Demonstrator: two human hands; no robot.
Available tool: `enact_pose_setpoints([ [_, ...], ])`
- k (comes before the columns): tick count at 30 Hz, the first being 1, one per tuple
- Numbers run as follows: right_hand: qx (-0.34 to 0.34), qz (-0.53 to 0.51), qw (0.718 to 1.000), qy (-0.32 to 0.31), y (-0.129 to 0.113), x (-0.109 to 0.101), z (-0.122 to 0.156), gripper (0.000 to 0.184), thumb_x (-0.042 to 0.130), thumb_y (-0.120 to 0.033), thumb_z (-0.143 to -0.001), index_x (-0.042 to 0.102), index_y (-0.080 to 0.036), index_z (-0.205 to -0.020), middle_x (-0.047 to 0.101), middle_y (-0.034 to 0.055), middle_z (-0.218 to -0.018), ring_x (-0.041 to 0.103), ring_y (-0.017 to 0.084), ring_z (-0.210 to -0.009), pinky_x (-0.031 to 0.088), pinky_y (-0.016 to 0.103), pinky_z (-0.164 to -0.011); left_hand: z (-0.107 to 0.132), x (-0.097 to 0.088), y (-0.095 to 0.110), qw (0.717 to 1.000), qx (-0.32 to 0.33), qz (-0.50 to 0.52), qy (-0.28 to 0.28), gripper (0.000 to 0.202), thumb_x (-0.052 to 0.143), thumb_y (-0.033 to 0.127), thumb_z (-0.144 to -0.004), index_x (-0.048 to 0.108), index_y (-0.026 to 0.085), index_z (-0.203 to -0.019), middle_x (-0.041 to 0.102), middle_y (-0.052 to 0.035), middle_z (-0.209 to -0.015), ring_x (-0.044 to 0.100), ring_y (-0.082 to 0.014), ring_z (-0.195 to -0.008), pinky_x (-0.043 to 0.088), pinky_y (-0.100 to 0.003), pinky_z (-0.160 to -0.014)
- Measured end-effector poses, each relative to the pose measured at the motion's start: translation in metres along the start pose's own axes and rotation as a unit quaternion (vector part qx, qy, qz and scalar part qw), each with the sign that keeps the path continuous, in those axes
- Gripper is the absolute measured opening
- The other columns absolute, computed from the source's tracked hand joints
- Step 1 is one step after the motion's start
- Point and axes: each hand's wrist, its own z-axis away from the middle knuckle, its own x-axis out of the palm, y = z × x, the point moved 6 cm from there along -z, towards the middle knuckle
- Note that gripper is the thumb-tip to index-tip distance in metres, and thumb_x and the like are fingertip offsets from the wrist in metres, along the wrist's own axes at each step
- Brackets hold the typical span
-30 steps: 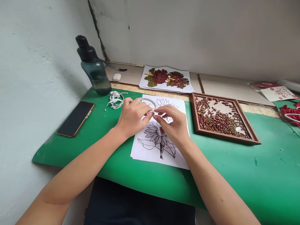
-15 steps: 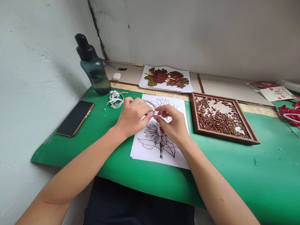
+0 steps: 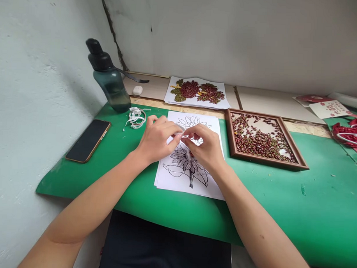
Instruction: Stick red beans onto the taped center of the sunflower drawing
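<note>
Thin white looped strip (image 3: pixel 178 133) now mostly hidden behind the fingers, its arc barely showing versus a second ago. Left hand (image 3: pixel 157 139) and right hand (image 3: pixel 206 144) still pinch it narrowly, over the middle of the white paper sheet with black sunflower outlines (image 3: pixel 171 182), inside the green tabletop's (image 3: pixel 129 187) front edge. Grip unchanged; handling looks mid-step.
</note>
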Motion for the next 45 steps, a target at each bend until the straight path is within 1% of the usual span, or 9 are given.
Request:
enact_pose_setpoints([
  [8,-0.012,-0.011,1.000,0.008,-0.003,0.001,0.001,0.015,0.068,-0.012,-0.089,0.061,-0.023,-0.081,0.061,-0.0007,-0.078,0.056,0.015,-0.073,0.043,0.031,-0.065,0.000,0.001,0.002,1.000,0.005,0.026,0.005,0.016,0.058,0.027,-0.102,0.071,0.028,-0.093,0.079,0.0049,-0.094,0.062,-0.0221,-0.091,0.028,-0.046,-0.090],
  [23,-0.115,0.120,0.985,-0.041,-0.019,-0.002,-0.006,0.022,0.051,-0.009,-0.101,0.062,-0.022,-0.086,0.068,0.0043,-0.086,0.053,0.020,-0.082,0.040,0.034,-0.068,-0.001,0.002,0.000,0.985,-0.131,0.110,-0.017,0.022,0.060,0.027,-0.099,0.073,0.024,-0.082,0.069,0.0026,-0.074,0.055,-0.0166,-0.072,0.031,-0.041,-0.087],
  [26,-0.146,0.124,0.979,-0.070,-0.025,-0.001,-0.001,0.025,0.049,-0.007,-0.101,0.063,-0.020,-0.086,0.067,0.0051,-0.085,0.052,0.020,-0.082,0.040,0.034,-0.067,-0.002,-0.010,-0.012,0.981,-0.153,0.112,0.029,0.023,0.058,0.026,-0.099,0.069,0.021,-0.080,0.067,0.0022,-0.072,0.053,-0.0153,-0.069,0.035,-0.037,-0.081],
  [29,-0.157,0.082,0.980,-0.093,-0.030,-0.003,0.002,0.025,0.051,-0.004,-0.097,0.064,-0.021,-0.084,0.066,0.0037,-0.083,0.053,0.019,-0.080,0.041,0.034,-0.067,0.001,-0.031,-0.035,0.960,-0.218,0.098,0.148,0.027,0.054,0.033,-0.100,0.066,0.020,-0.080,0.058,0.0021,-0.063,0.046,-0.0148,-0.059,0.034,-0.034,-0.066],
  [31,-0.109,0.003,0.992,-0.056,-0.027,-0.012,-0.001,0.019,0.059,-0.007,-0.094,0.065,-0.022,-0.083,0.066,0.0016,-0.082,0.056,0.017,-0.079,0.044,0.033,-0.069,-0.001,-0.034,-0.035,0.970,-0.185,0.040,0.149,0.025,0.056,0.031,-0.100,0.067,0.021,-0.080,0.062,0.0018,-0.067,0.051,-0.0154,-0.065,0.036,-0.037,-0.076],
  [34,0.034,-0.143,0.989,0.018,-0.011,-0.024,-0.007,0.009,0.074,-0.019,-0.087,0.068,-0.023,-0.082,0.065,-0.0003,-0.079,0.057,0.015,-0.075,0.047,0.033,-0.071,-0.004,-0.021,-0.022,0.990,-0.114,-0.043,0.071,0.022,0.055,0.027,-0.101,0.070,0.023,-0.084,0.074,0.0015,-0.084,0.060,-0.0194,-0.083,0.032,-0.044,-0.092],
  [39,0.242,-0.391,0.888,-0.013,0.015,-0.015,-0.004,0.017,0.083,-0.032,-0.079,0.077,-0.022,-0.091,0.063,-0.0002,-0.080,0.055,0.012,-0.072,0.047,0.028,-0.066,-0.002,-0.012,-0.024,0.988,-0.116,-0.101,0.008,0.017,0.057,0.023,-0.099,0.072,0.026,-0.104,0.078,-0.0012,-0.098,0.062,-0.0260,-0.101,0.031,-0.049,-0.096],
  [42,0.294,-0.475,0.829,-0.036,0.021,-0.011,-0.001,0.018,0.083,-0.031,-0.078,0.079,-0.020,-0.092,0.062,0.0001,-0.081,0.055,0.010,-0.071,0.047,0.025,-0.065,0.000,-0.013,-0.032,0.987,-0.114,-0.111,-0.015,0.021,0.057,0.016,-0.095,0.072,0.025,-0.105,0.076,-0.0025,-0.101,0.063,-0.0262,-0.101,0.033,-0.050,-0.097],
  [45,0.311,-0.510,0.801,-0.027,0.024,-0.011,0.000,0.019,0.084,-0.028,-0.077,0.079,-0.020,-0.093,0.063,0.0008,-0.084,0.057,0.009,-0.072,0.049,0.024,-0.065,0.000,-0.007,-0.033,0.990,-0.078,-0.095,-0.070,0.025,0.054,0.010,-0.093,0.072,0.023,-0.105,0.074,-0.0038,-0.107,0.063,-0.0253,-0.101,0.037,-0.047,-0.095],
])
